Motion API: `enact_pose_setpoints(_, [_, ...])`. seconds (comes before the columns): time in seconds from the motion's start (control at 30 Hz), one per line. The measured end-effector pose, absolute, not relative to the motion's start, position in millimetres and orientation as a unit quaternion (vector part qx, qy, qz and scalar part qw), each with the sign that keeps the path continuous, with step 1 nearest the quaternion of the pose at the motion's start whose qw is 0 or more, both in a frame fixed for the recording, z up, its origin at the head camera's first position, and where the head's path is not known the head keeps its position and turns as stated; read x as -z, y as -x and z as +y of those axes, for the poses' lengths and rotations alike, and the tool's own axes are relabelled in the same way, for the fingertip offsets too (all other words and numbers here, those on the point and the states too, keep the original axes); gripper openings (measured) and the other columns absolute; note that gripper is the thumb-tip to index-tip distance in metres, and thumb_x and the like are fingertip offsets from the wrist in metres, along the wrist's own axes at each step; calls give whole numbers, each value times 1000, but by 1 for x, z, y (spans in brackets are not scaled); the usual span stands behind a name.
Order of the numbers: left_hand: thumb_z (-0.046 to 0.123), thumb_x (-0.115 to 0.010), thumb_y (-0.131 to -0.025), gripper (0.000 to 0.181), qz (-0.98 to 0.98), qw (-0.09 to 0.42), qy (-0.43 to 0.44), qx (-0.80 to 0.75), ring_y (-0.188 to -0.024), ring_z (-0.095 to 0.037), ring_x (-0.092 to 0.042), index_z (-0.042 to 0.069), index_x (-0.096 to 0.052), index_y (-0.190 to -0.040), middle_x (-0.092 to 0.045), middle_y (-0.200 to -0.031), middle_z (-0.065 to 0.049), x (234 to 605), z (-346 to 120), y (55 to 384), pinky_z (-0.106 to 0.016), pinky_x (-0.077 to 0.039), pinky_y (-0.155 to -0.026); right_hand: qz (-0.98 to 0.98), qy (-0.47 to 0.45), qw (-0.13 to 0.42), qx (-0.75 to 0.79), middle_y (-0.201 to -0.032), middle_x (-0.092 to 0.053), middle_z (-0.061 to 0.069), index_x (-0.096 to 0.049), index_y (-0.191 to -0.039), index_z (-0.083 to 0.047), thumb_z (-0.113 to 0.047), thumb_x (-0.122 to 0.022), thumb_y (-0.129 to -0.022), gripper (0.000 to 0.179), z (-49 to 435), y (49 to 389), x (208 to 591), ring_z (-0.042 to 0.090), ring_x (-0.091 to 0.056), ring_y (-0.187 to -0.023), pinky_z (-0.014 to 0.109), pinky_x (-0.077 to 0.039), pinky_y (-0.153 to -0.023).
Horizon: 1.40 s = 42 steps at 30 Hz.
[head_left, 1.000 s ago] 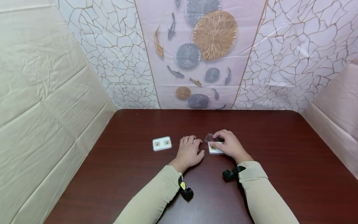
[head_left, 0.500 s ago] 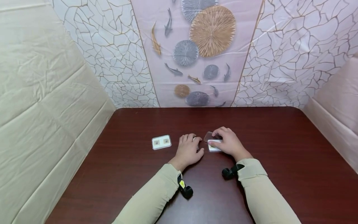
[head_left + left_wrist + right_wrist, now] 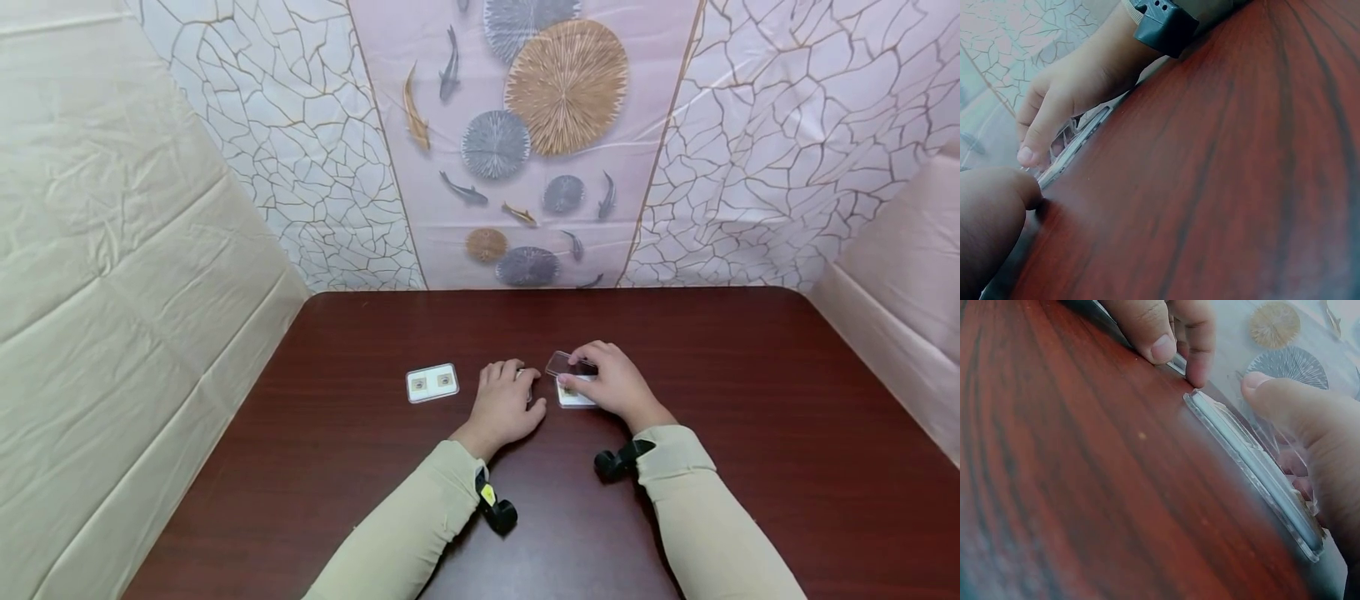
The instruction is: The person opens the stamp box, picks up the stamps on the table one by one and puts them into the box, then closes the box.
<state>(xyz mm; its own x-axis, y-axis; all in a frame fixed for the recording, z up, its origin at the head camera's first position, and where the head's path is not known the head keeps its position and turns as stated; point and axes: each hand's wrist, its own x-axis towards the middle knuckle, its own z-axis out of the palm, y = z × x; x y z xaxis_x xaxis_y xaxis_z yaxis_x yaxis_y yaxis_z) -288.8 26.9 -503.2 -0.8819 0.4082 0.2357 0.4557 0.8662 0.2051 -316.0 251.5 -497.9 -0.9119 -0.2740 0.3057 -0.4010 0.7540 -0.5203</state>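
My right hand [image 3: 617,383] pinches a clear plastic lid [image 3: 558,363] between thumb and fingers. The lid stands tilted over a flat case [image 3: 576,400] with a white insert, which lies on the table under the thumb; the right wrist view shows this case [image 3: 1254,478] edge-on. My left hand [image 3: 504,410] rests palm down with relaxed fingers over another flat case [image 3: 528,394], mostly hidden beneath it. Further left lies a clear-edged case [image 3: 432,383], whose white insert holds two small brownish squares with round dark centres.
The dark red wooden table [image 3: 360,517] carries everything. A patterned cloth backdrop [image 3: 525,208] hangs behind its far edge, with a pale cloth wall [image 3: 150,250] at the left. Black wrist cameras [image 3: 498,512] project inward from both cuffs.
The whole head view has shifted slightly. Both hands keep almost the same place; the clear lid in my right hand is tilted as before.
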Motion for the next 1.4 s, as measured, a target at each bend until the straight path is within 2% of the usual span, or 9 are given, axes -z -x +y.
enact_pose_setpoints(0.37, [43, -57, -96, 52, -962, 92, 225, 122, -130, -28, -43, 15, -55, -139, -53, -136, -6, 505, 25, 287, -53, -29, -114, -910, -186, 154, -337, -115, -65, 9, -68, -107, -11, -33, -81, -87, 33, 239, 316, 499, 31, -55, -110, 50, -45, -96])
enact_pose_setpoints(0.67, [43, -61, -92, 58, -958, 103, 227, 144, -129, -29, -44, 11, -54, -140, -54, -135, -9, 504, 16, 288, -53, -28, -115, -898, -218, 174, -341, -119, -65, 9, -68, -110, -11, -31, -82, -85, 34, 221, 318, 498, 31, -55, -113, 49, -43, -99])
enact_pose_setpoints(0.87, [45, -61, -91, 59, -959, 101, 223, 143, -130, -28, -44, 12, -55, -139, -54, -135, -7, 507, 14, 291, -53, -26, -116, -892, -224, 181, -348, -121, -65, 6, -67, -112, -13, -29, -82, -85, 35, 223, 314, 497, 28, -55, -111, 49, -45, -96])
enact_pose_setpoints(1.07, [43, -63, -90, 55, -952, 115, 238, 154, -127, -28, -46, 13, -57, -135, -56, -132, -6, 506, 16, 289, -55, -27, -116, -886, -246, 178, -352, -117, -67, 3, -68, -113, -14, -26, -85, -82, 37, 242, 306, 498, 24, -55, -108, 48, -46, -92])
enact_pose_setpoints(1.27, [42, -63, -90, 53, -947, 131, 255, 149, -126, -28, -48, 14, -58, -135, -57, -131, -5, 501, 16, 287, -55, -28, -115, -900, -245, 146, -329, -115, -66, 2, -67, -115, -17, -28, -87, -80, 41, 263, 296, 497, 22, -55, -109, 47, -46, -93])
enact_pose_setpoints(1.4, [42, -60, -92, 54, -941, 125, 277, 150, -130, -27, -46, 18, -57, -140, -56, -137, -2, 499, 14, 286, -55, -25, -117, -912, -245, 120, -308, -114, -66, 1, -67, -116, -17, -30, -87, -80, 44, 269, 291, 499, 22, -55, -107, 47, -46, -91])
